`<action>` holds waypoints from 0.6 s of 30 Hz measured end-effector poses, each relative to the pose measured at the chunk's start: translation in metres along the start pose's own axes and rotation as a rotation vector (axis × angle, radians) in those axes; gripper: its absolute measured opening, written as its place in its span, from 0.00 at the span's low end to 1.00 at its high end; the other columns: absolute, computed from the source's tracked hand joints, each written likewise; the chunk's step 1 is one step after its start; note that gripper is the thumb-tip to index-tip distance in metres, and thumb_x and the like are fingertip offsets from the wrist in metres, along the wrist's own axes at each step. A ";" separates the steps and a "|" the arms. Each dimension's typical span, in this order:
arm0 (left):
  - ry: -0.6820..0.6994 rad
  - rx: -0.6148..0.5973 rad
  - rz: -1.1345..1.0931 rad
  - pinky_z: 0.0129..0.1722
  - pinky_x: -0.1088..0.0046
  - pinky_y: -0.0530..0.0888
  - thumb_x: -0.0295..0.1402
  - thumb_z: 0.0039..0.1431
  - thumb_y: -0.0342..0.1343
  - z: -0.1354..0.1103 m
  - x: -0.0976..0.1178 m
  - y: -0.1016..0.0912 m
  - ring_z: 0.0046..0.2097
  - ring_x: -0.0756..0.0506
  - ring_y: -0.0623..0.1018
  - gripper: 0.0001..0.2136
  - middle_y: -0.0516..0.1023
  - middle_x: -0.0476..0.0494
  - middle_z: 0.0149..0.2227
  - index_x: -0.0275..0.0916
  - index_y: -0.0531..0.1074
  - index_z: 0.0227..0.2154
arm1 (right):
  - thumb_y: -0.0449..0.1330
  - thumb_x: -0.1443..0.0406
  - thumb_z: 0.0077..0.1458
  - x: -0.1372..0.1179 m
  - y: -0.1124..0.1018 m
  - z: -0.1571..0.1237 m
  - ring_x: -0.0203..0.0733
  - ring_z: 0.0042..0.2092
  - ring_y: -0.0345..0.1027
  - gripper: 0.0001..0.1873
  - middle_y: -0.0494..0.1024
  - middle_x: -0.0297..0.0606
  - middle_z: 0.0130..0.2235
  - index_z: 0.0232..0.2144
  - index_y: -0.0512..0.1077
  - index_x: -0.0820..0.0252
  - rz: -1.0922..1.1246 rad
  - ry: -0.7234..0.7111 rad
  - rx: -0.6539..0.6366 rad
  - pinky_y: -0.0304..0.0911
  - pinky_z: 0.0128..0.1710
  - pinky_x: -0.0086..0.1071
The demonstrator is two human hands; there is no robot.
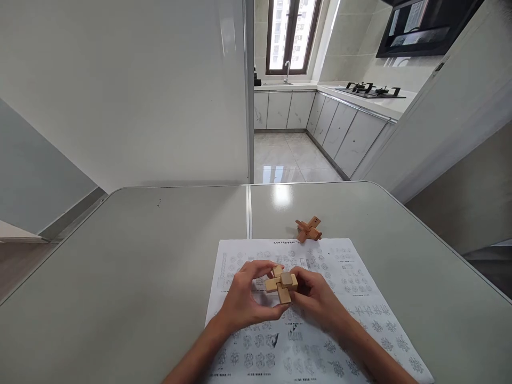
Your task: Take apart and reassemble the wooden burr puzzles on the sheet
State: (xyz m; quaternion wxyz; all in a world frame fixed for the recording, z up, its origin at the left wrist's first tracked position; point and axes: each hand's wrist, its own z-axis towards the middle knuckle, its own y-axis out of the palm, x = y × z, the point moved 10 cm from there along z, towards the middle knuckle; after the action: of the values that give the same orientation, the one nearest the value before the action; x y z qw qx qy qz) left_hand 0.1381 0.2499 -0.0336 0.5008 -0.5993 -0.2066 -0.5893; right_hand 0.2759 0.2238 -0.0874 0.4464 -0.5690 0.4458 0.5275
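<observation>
A light wooden interlocking burr puzzle (284, 286) is held between my two hands, above a printed sheet (340, 250). My left hand (250, 296) grips it from the left, with the thumb at its lower end and the fingers at its upper end. From the right, my right hand (314, 293) pinches the block on that side; some of its fingertips are hidden behind the wood. The puzzle's blocks cross one another and sit joined. Past the sheet's far edge lies a second, reddish-brown wooden puzzle (308, 229) with a "2" on one arm.
The sheet carries rows of small line diagrams and lies on a grey-green table (140, 277) with a seam down its middle. Beyond the table's far edge are a white wall panel (160, 90) and a kitchen with a counter and a gas stove (372, 90).
</observation>
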 end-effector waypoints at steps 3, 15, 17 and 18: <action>0.055 0.027 0.081 0.55 0.60 0.77 0.31 0.45 0.73 -0.001 0.001 0.000 0.50 0.39 0.82 0.31 0.82 0.43 0.51 0.46 0.71 0.54 | 0.63 0.63 0.60 0.000 -0.002 0.001 0.36 0.30 0.54 0.05 0.67 0.29 0.28 0.34 0.71 0.59 -0.043 -0.009 0.001 0.52 0.29 0.30; -0.026 -0.042 0.071 0.53 0.62 0.78 0.36 0.49 0.73 0.002 -0.005 0.002 0.51 0.39 0.82 0.29 0.82 0.44 0.51 0.46 0.72 0.54 | 0.61 0.56 0.65 -0.007 0.003 0.001 0.38 0.30 0.63 0.11 0.73 0.33 0.31 0.39 0.73 0.58 -0.025 -0.004 -0.047 0.59 0.31 0.32; -0.056 -0.052 0.066 0.52 0.62 0.78 0.37 0.51 0.73 0.002 -0.008 0.003 0.51 0.39 0.82 0.28 0.82 0.43 0.51 0.46 0.72 0.55 | 0.62 0.56 0.66 -0.008 0.002 0.000 0.39 0.30 0.67 0.12 0.75 0.33 0.32 0.44 0.72 0.57 -0.007 0.017 -0.032 0.62 0.32 0.33; -0.071 -0.050 0.066 0.52 0.62 0.78 0.37 0.51 0.73 0.002 -0.010 0.003 0.51 0.39 0.82 0.28 0.82 0.43 0.51 0.46 0.72 0.55 | 0.62 0.56 0.66 -0.008 0.001 -0.001 0.39 0.30 0.69 0.13 0.76 0.33 0.33 0.48 0.71 0.56 0.008 0.028 -0.028 0.64 0.33 0.33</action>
State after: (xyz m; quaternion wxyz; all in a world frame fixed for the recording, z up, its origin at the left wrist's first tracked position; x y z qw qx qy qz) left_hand 0.1399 0.2539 -0.0434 0.4971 -0.6389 -0.1894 -0.5557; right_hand 0.2745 0.2231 -0.0797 0.4300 -0.5806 0.4468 0.5277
